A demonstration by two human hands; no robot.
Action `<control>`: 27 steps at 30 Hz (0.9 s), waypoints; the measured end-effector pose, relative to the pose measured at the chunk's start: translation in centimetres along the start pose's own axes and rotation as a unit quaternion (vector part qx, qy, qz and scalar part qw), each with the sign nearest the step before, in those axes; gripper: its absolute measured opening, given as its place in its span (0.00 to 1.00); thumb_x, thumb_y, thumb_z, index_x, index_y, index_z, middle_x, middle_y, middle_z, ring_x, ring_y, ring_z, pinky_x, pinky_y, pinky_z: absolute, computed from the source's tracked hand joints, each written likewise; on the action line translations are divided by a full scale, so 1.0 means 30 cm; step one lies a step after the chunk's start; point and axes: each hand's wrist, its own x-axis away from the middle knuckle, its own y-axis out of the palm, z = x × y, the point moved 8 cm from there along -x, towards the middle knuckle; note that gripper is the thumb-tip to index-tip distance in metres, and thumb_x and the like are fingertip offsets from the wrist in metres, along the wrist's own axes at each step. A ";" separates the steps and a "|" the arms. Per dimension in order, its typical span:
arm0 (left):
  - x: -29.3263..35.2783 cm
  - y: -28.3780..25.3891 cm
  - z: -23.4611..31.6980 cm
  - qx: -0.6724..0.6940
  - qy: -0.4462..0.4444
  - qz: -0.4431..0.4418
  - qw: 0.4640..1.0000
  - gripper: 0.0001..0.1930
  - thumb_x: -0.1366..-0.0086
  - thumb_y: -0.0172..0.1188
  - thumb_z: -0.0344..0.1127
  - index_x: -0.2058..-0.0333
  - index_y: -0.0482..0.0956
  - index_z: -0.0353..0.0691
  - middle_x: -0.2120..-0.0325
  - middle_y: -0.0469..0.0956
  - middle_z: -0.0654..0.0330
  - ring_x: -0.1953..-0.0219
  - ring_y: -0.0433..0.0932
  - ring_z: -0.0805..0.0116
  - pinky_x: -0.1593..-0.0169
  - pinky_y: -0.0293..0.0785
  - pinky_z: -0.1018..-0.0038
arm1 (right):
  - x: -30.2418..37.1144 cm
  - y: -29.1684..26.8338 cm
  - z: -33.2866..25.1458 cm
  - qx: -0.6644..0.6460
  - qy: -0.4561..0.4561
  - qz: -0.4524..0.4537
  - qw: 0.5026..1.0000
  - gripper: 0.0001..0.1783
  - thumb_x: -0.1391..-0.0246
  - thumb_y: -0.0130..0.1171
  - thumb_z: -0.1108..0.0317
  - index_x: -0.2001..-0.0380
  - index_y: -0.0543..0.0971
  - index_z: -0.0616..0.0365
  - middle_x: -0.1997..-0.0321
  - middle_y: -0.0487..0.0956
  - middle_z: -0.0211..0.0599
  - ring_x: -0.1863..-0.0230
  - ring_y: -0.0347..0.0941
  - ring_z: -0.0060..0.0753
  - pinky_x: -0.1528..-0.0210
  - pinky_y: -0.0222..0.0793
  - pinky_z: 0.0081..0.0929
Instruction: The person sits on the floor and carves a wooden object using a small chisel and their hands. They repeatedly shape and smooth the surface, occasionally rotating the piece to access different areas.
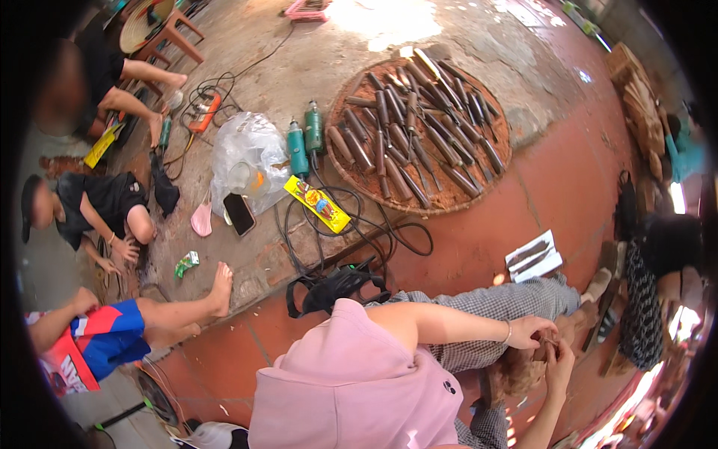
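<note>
At the right, both of my hands meet over a rough light-brown piece that looks like carved wood (521, 374). My left hand (531, 331), with a bracelet at the wrist, has its fingers closed on the piece's upper end. Just below it, my right hand (559, 365) grips the same end with thumb and fingers bent. The exact fingertip contact is too small to make out. My leg in checked trousers (486, 314) stretches out beside the piece. Beyond it, a white sheet (552, 263) lies on the tiles with dark slim pieces on it.
A round woven tray (345, 179) of sawdust holds many wood-handled chisels (404, 138). Left of it are green power tools (313, 129), looped black cable (318, 258), a plastic bag (239, 142), and a phone (239, 215). Other people sit at the left and far right.
</note>
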 end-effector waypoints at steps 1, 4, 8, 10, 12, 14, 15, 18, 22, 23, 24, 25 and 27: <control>0.013 -0.061 0.023 -0.007 -0.006 0.025 1.000 0.28 0.45 0.63 0.28 0.44 0.71 0.38 0.64 0.82 0.55 0.61 0.81 0.64 0.56 0.78 0.69 | -0.022 -0.009 -0.006 -0.001 -0.018 0.004 1.000 0.05 0.44 0.60 0.75 0.66 0.77 0.67 0.76 0.77 0.45 0.74 0.71 0.29 0.68 0.67 0.30; 0.083 -0.328 0.016 -0.126 0.010 0.145 0.981 0.25 0.44 0.63 0.34 0.46 0.74 0.39 0.62 0.83 0.52 0.57 0.82 0.54 0.52 0.78 0.63 | -0.078 -0.049 0.031 0.074 -0.043 -0.012 0.996 0.05 0.45 0.60 0.76 0.67 0.77 0.68 0.77 0.76 0.43 0.74 0.68 0.26 0.68 0.66 0.29; 0.266 -0.691 -0.143 -0.378 -0.107 0.286 0.874 0.15 0.40 0.57 0.34 0.54 0.79 0.40 0.59 0.79 0.50 0.53 0.76 0.49 0.47 0.72 0.57 | -0.107 -0.039 0.241 -0.037 -0.003 -0.066 0.997 0.06 0.48 0.62 0.75 0.72 0.76 0.66 0.79 0.73 0.43 0.76 0.69 0.27 0.70 0.66 0.30; 0.311 -0.787 -0.078 -0.371 -0.120 0.344 0.854 0.13 0.38 0.56 0.33 0.56 0.78 0.40 0.59 0.78 0.52 0.51 0.75 0.49 0.46 0.71 0.58 | -0.075 -0.009 0.299 -0.056 0.050 -0.070 0.995 0.08 0.48 0.62 0.76 0.75 0.74 0.66 0.81 0.70 0.40 0.78 0.67 0.27 0.72 0.65 0.29; 0.362 -0.836 -0.052 -0.369 -0.094 0.386 0.840 0.12 0.37 0.55 0.32 0.56 0.78 0.39 0.60 0.78 0.52 0.51 0.75 0.49 0.46 0.72 0.59 | -0.057 0.017 0.362 0.039 0.111 -0.086 0.989 0.08 0.47 0.61 0.78 0.76 0.73 0.65 0.82 0.68 0.35 0.78 0.65 0.22 0.73 0.64 0.28; 0.381 -0.812 -0.099 -0.399 -0.125 0.298 0.858 0.09 0.37 0.55 0.33 0.59 0.78 0.40 0.63 0.78 0.54 0.55 0.77 0.51 0.50 0.74 0.59 | -0.059 0.020 0.340 0.086 0.078 -0.040 0.992 0.10 0.48 0.63 0.75 0.76 0.72 0.64 0.81 0.67 0.37 0.78 0.66 0.30 0.71 0.66 0.32; 0.402 -0.791 -0.179 -0.409 -0.137 0.237 0.870 0.08 0.37 0.55 0.33 0.60 0.78 0.40 0.64 0.78 0.54 0.57 0.77 0.51 0.52 0.75 0.59 | -0.048 0.016 0.326 0.110 0.064 -0.015 0.992 0.11 0.48 0.64 0.74 0.76 0.71 0.63 0.80 0.67 0.38 0.77 0.67 0.34 0.70 0.67 0.34; 0.491 -0.770 -0.351 -0.466 -0.117 0.181 0.858 0.08 0.36 0.55 0.37 0.65 0.78 0.39 0.68 0.78 0.53 0.60 0.78 0.51 0.56 0.76 0.56 | 0.008 0.025 0.175 0.268 -0.109 0.030 0.957 0.12 0.49 0.66 0.69 0.73 0.72 0.62 0.73 0.73 0.42 0.69 0.71 0.45 0.64 0.68 0.42; 0.589 -0.803 -0.367 -0.464 -0.232 0.230 0.823 0.08 0.36 0.55 0.37 0.67 0.78 0.39 0.69 0.79 0.50 0.61 0.79 0.49 0.57 0.76 0.55 | -0.013 -0.004 0.187 0.346 -0.166 0.042 0.922 0.14 0.49 0.66 0.67 0.67 0.73 0.65 0.38 0.71 0.55 0.41 0.68 0.59 0.43 0.67 0.46; 0.563 -0.819 -0.358 -0.468 -0.234 0.213 0.825 0.09 0.36 0.55 0.38 0.67 0.78 0.40 0.69 0.79 0.49 0.61 0.79 0.49 0.56 0.76 0.55 | -0.004 -0.004 0.235 0.302 -0.148 0.043 0.941 0.14 0.49 0.66 0.67 0.67 0.73 0.66 0.35 0.68 0.56 0.38 0.65 0.60 0.40 0.65 0.46; 0.537 -0.834 -0.387 -0.467 -0.262 0.177 0.826 0.09 0.36 0.55 0.38 0.67 0.78 0.40 0.68 0.80 0.49 0.61 0.80 0.49 0.56 0.76 0.55 | 0.004 0.001 0.291 0.258 -0.129 0.045 0.956 0.14 0.48 0.65 0.68 0.67 0.73 0.67 0.32 0.65 0.56 0.35 0.63 0.62 0.37 0.63 0.45; 0.519 -0.850 -0.419 -0.464 -0.294 0.149 0.823 0.10 0.36 0.55 0.39 0.67 0.79 0.40 0.68 0.80 0.49 0.60 0.80 0.48 0.56 0.76 0.55 | -0.007 0.002 0.310 0.215 -0.119 0.042 0.969 0.14 0.48 0.65 0.68 0.67 0.73 0.68 0.29 0.62 0.57 0.32 0.60 0.63 0.34 0.61 0.45; 0.508 -0.856 -0.406 -0.468 -0.331 0.069 0.817 0.11 0.35 0.55 0.41 0.67 0.79 0.40 0.66 0.81 0.50 0.59 0.80 0.49 0.55 0.76 0.55 | -0.033 0.002 0.328 0.202 -0.104 0.020 0.974 0.13 0.47 0.64 0.69 0.67 0.74 0.68 0.28 0.61 0.57 0.31 0.59 0.63 0.34 0.60 0.45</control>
